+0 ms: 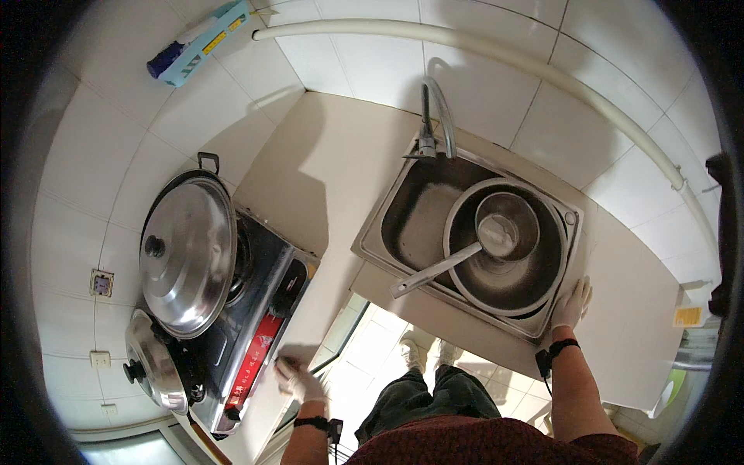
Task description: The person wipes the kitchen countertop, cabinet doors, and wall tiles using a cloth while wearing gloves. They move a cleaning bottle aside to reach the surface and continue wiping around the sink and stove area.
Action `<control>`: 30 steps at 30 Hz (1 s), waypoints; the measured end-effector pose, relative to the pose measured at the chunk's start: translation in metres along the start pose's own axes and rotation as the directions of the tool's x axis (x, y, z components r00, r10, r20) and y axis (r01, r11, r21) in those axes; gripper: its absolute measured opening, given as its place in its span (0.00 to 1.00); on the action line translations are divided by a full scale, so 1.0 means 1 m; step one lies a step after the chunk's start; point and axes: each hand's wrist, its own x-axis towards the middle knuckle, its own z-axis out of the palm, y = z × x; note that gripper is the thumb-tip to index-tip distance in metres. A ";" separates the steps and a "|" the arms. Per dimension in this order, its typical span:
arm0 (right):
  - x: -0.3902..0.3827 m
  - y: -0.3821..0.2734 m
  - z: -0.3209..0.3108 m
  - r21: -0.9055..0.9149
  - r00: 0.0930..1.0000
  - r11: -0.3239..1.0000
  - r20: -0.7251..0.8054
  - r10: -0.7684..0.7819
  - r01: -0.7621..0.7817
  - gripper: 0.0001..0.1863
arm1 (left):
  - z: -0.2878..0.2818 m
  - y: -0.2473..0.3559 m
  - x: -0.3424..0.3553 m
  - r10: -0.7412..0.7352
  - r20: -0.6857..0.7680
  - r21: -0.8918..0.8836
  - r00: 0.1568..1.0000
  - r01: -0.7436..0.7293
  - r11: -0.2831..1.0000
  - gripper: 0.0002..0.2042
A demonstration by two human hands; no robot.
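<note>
My right hand (572,304), in a pale glove, lies flat on the counter against the sink's right edge, fingers stretched out and holding nothing. My left hand (298,381), also gloved, is at the counter edge beside the gas stove's red front panel (254,364). Its fingers are loosely bent and apart, and I see nothing in them; a dark shadow lies at their tips. In the steel sink (403,232) sits a large round metal basin (484,287). A long-handled metal ladle pot (508,213) rests in the basin, its handle (434,271) reaching over the sink's front rim.
A big lidded wok (190,260) and a smaller lidded pan (155,364) stand on the stove at left. The faucet (438,116) rises behind the sink. A pipe (465,35) runs along the tiled wall, near a light-blue rack (205,43). A yellow-labelled container (688,316) is at far right.
</note>
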 end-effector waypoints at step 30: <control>-0.004 0.047 -0.022 0.791 0.975 0.612 0.139 -0.172 -0.005 0.25 | 0.033 0.238 -0.283 0.894 0.114 -0.113 0.433 -0.889 0.444 0.35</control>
